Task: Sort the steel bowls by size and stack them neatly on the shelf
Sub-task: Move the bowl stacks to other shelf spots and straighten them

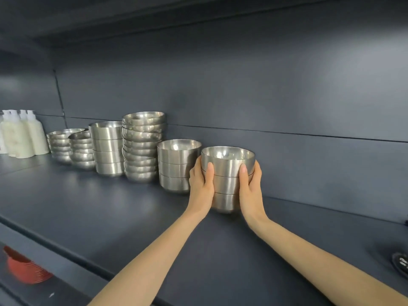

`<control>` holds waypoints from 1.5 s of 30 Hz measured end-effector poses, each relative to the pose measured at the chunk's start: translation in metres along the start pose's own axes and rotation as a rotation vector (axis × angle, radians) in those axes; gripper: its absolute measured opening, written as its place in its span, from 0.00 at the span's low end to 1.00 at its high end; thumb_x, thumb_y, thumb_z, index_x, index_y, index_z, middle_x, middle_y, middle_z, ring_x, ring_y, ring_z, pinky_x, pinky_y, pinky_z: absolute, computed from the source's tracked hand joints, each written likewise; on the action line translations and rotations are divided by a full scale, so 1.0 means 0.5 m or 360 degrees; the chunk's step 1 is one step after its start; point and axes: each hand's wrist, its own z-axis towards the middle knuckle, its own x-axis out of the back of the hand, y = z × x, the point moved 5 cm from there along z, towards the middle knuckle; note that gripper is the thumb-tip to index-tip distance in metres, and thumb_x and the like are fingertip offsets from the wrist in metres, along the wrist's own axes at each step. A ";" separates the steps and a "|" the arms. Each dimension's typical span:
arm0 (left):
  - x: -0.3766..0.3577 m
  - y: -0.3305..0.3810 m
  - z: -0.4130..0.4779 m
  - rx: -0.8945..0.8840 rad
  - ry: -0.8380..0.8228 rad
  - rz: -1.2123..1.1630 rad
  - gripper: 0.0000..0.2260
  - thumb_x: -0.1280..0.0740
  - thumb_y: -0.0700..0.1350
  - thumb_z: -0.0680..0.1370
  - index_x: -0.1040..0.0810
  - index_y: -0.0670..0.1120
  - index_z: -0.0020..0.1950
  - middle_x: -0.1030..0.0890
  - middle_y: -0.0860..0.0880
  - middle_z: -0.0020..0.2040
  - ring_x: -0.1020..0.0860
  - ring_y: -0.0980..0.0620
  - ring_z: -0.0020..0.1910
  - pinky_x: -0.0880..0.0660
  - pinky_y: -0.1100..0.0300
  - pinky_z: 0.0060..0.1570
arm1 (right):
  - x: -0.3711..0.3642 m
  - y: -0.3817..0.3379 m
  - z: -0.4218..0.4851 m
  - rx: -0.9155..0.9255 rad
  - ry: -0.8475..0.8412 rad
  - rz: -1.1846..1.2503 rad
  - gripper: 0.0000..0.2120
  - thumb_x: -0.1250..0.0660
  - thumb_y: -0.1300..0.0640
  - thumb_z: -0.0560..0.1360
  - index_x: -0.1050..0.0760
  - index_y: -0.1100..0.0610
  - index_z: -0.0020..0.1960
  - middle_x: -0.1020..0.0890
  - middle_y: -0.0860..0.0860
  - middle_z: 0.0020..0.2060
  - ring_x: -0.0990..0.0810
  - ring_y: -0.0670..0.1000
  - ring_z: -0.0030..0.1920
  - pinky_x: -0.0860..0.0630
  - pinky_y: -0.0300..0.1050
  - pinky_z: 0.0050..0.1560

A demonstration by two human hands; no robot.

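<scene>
A stack of three straight-sided steel bowls (227, 173) stands on the dark shelf (110, 206), right of centre. My left hand (201, 186) grips its left side and my right hand (250, 188) grips its right side, thumbs on the front. Just to its left stands a like stack of three bowls (174, 164). Further left come a tall stack of rounded bowls (142, 146), a stack of straight-sided bowls (108, 146), and two low stacks of small rounded bowls (80, 149) (60, 143).
White pump bottles (21, 133) stand at the shelf's far left. A pile of red plates (26, 270) sits on a lower level at bottom left. A dark object (400, 262) shows at the right edge. The shelf's back wall is close behind the stacks.
</scene>
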 end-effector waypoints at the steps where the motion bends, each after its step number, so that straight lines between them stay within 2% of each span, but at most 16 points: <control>1: 0.002 -0.005 0.008 -0.0037 -0.0012 0.0040 0.36 0.52 0.69 0.76 0.48 0.51 0.79 0.43 0.53 0.77 0.47 0.56 0.76 0.50 0.61 0.70 | -0.004 0.005 0.004 0.0006 0.0035 -0.0015 0.31 0.45 0.34 0.74 0.43 0.46 0.73 0.31 0.38 0.67 0.33 0.35 0.66 0.35 0.31 0.62; 5: 0.017 -0.012 0.028 -0.0229 -0.0071 0.0191 0.29 0.48 0.57 0.81 0.48 0.45 0.79 0.43 0.47 0.75 0.46 0.51 0.75 0.49 0.62 0.71 | -0.018 0.015 0.015 0.0015 0.0156 -0.0142 0.29 0.48 0.40 0.77 0.45 0.50 0.75 0.32 0.37 0.66 0.33 0.35 0.65 0.36 0.24 0.58; 7: 0.034 -0.007 0.034 -0.0405 -0.0135 0.0326 0.29 0.48 0.57 0.82 0.50 0.43 0.79 0.45 0.46 0.76 0.47 0.51 0.75 0.48 0.57 0.74 | -0.024 0.016 0.016 0.0004 0.0219 -0.0179 0.25 0.49 0.46 0.81 0.47 0.50 0.76 0.35 0.36 0.67 0.35 0.35 0.66 0.38 0.20 0.58; 10: 0.083 0.005 0.047 -0.0767 -0.0208 0.0635 0.37 0.55 0.67 0.78 0.52 0.43 0.79 0.47 0.43 0.77 0.49 0.50 0.75 0.52 0.58 0.73 | -0.032 0.012 0.006 0.0007 0.0306 -0.0231 0.28 0.48 0.45 0.81 0.52 0.50 0.78 0.41 0.41 0.74 0.42 0.40 0.73 0.43 0.36 0.72; 12: 0.130 0.007 0.066 -0.1096 -0.0148 0.0900 0.36 0.55 0.66 0.79 0.49 0.41 0.78 0.44 0.39 0.76 0.46 0.46 0.75 0.50 0.58 0.71 | -0.039 0.009 -0.009 -0.0041 0.0379 -0.0266 0.31 0.46 0.44 0.80 0.55 0.48 0.78 0.46 0.41 0.76 0.46 0.40 0.75 0.46 0.40 0.73; 15: 0.187 -0.015 0.100 -0.1620 -0.0055 0.1362 0.35 0.46 0.62 0.79 0.46 0.39 0.77 0.43 0.36 0.75 0.40 0.38 0.73 0.44 0.47 0.72 | -0.066 -0.006 -0.045 0.0017 0.0340 -0.0572 0.42 0.36 0.44 0.75 0.61 0.45 0.77 0.52 0.35 0.72 0.52 0.34 0.73 0.49 0.32 0.70; 16: 0.201 -0.029 0.111 -0.1721 -0.0071 0.1464 0.37 0.42 0.62 0.78 0.47 0.40 0.77 0.45 0.37 0.75 0.42 0.37 0.74 0.45 0.44 0.72 | -0.079 -0.009 -0.055 0.0053 0.0302 -0.0729 0.47 0.31 0.46 0.73 0.63 0.46 0.77 0.54 0.37 0.73 0.55 0.34 0.72 0.51 0.30 0.69; 18: 0.221 -0.053 0.128 -0.1818 -0.0121 0.1614 0.44 0.35 0.62 0.73 0.52 0.42 0.78 0.48 0.36 0.76 0.45 0.35 0.74 0.46 0.40 0.72 | -0.101 -0.005 -0.066 0.0109 0.0272 -0.0990 0.58 0.25 0.47 0.68 0.68 0.50 0.76 0.60 0.45 0.76 0.60 0.39 0.75 0.55 0.37 0.71; 20: 0.227 -0.069 0.131 -0.1850 -0.0180 0.1762 0.52 0.28 0.63 0.67 0.52 0.43 0.79 0.47 0.35 0.75 0.46 0.34 0.74 0.43 0.37 0.71 | -0.111 0.003 -0.066 0.0126 0.0323 -0.1136 0.64 0.21 0.48 0.63 0.70 0.53 0.75 0.63 0.50 0.76 0.63 0.45 0.76 0.56 0.45 0.74; 23: 0.225 -0.087 0.129 -0.1865 -0.0246 0.1905 0.54 0.23 0.63 0.61 0.45 0.42 0.77 0.46 0.36 0.75 0.46 0.34 0.73 0.38 0.37 0.69 | -0.114 0.011 -0.056 0.0105 0.0415 -0.1223 0.67 0.19 0.51 0.61 0.70 0.54 0.75 0.63 0.53 0.76 0.62 0.50 0.77 0.55 0.53 0.77; 29: 0.220 -0.092 0.139 -0.1881 -0.0185 0.1963 0.52 0.23 0.63 0.62 0.43 0.41 0.76 0.45 0.37 0.75 0.43 0.35 0.73 0.36 0.41 0.68 | -0.135 0.020 -0.036 0.0132 0.0480 -0.1291 0.65 0.19 0.52 0.61 0.71 0.52 0.73 0.62 0.55 0.76 0.61 0.53 0.77 0.57 0.48 0.75; 36: 0.210 -0.093 0.139 -0.1868 -0.0247 0.1932 0.52 0.24 0.64 0.62 0.45 0.42 0.76 0.45 0.37 0.75 0.44 0.35 0.73 0.36 0.40 0.68 | -0.137 0.032 -0.020 0.0099 0.0550 -0.1378 0.65 0.19 0.50 0.62 0.68 0.58 0.76 0.61 0.56 0.77 0.60 0.55 0.77 0.56 0.43 0.70; 38: 0.215 -0.088 0.134 -0.1908 -0.0267 0.1863 0.49 0.26 0.64 0.65 0.44 0.42 0.76 0.45 0.37 0.75 0.44 0.36 0.73 0.38 0.40 0.68 | -0.138 0.029 -0.021 0.0092 0.0539 -0.1401 0.65 0.20 0.49 0.62 0.68 0.58 0.76 0.61 0.56 0.77 0.61 0.54 0.77 0.54 0.46 0.71; 40: 0.227 -0.080 0.130 -0.1906 -0.0258 0.1758 0.42 0.32 0.62 0.72 0.45 0.43 0.76 0.45 0.38 0.75 0.44 0.37 0.74 0.39 0.39 0.69 | -0.135 0.026 -0.024 0.0027 0.0553 -0.1438 0.65 0.21 0.45 0.63 0.70 0.56 0.76 0.61 0.54 0.77 0.60 0.53 0.77 0.49 0.58 0.73; 42: 0.253 -0.074 0.133 -0.1773 -0.0202 0.1629 0.36 0.40 0.60 0.76 0.46 0.42 0.77 0.46 0.38 0.76 0.44 0.38 0.74 0.38 0.39 0.70 | -0.136 0.017 -0.032 -0.0092 0.0573 -0.1458 0.63 0.24 0.40 0.65 0.71 0.54 0.76 0.63 0.52 0.77 0.60 0.52 0.77 0.51 0.66 0.71; 45: 0.313 -0.086 0.159 -0.1433 -0.0081 0.1461 0.34 0.44 0.59 0.78 0.48 0.40 0.77 0.47 0.35 0.77 0.45 0.36 0.75 0.42 0.42 0.72 | -0.167 -0.022 -0.042 0.0028 0.0568 -0.1505 0.55 0.32 0.37 0.70 0.70 0.54 0.76 0.63 0.54 0.77 0.62 0.54 0.77 0.56 0.67 0.73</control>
